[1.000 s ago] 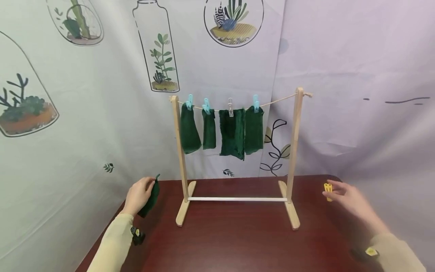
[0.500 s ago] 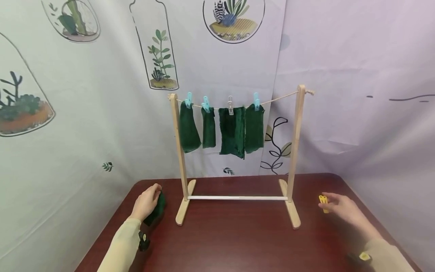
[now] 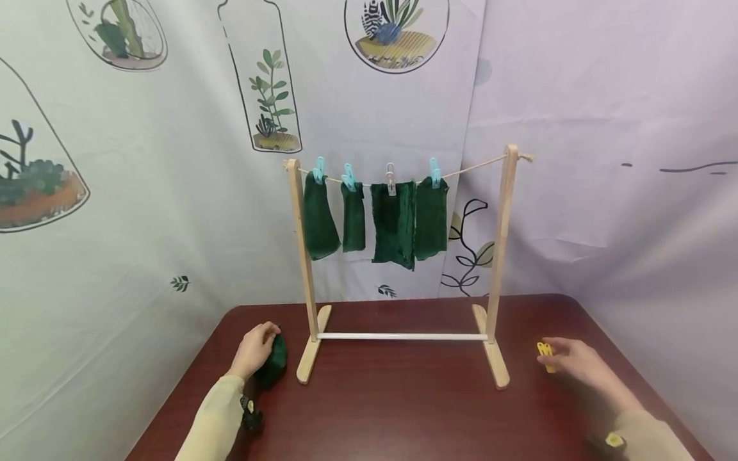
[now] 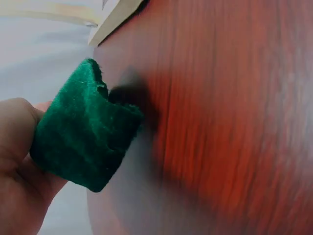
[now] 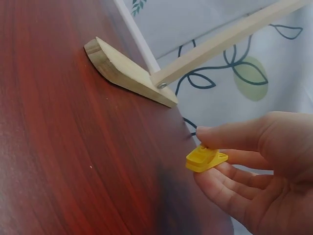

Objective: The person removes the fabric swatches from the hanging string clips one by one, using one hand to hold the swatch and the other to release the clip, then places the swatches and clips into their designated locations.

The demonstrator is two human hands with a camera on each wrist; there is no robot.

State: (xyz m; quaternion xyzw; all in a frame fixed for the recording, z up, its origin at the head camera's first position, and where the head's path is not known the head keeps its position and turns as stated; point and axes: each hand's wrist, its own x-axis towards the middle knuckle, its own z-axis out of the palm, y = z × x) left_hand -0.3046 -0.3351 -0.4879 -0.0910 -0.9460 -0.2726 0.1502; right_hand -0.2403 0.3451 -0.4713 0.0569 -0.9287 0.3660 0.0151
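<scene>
My left hand (image 3: pixel 255 350) pinches a dark green velvety cloth (image 3: pixel 273 365) just left of the wooden drying rack's left foot. In the left wrist view the cloth (image 4: pixel 83 129) hangs from thumb and fingers close over the table. On the right, beyond the rack's right foot, my right hand (image 3: pixel 579 365) holds a yellow clothespin (image 3: pixel 545 356) between thumb and fingertips. The right wrist view shows that clothespin (image 5: pixel 205 159) pinched above the table edge. Between the hands stands the rack (image 3: pixel 499 256), its cord carrying several green cloths (image 3: pixel 394 224) under blue clothespins (image 3: pixel 348 177) and one clear clothespin (image 3: pixel 391 180).
A white rod (image 3: pixel 403 336) joins the rack's two feet low over the dark red table (image 3: pixel 403 410). Behind and at both sides hangs a pale fabric backdrop (image 3: pixel 576 96) printed with plants in jars. Black wrist cameras sit on both sleeves.
The left hand has come down and rightward with the green cloth, nearer the rack's foot. The right hand, still holding the yellow clothespin, has lowered and shifted slightly left.
</scene>
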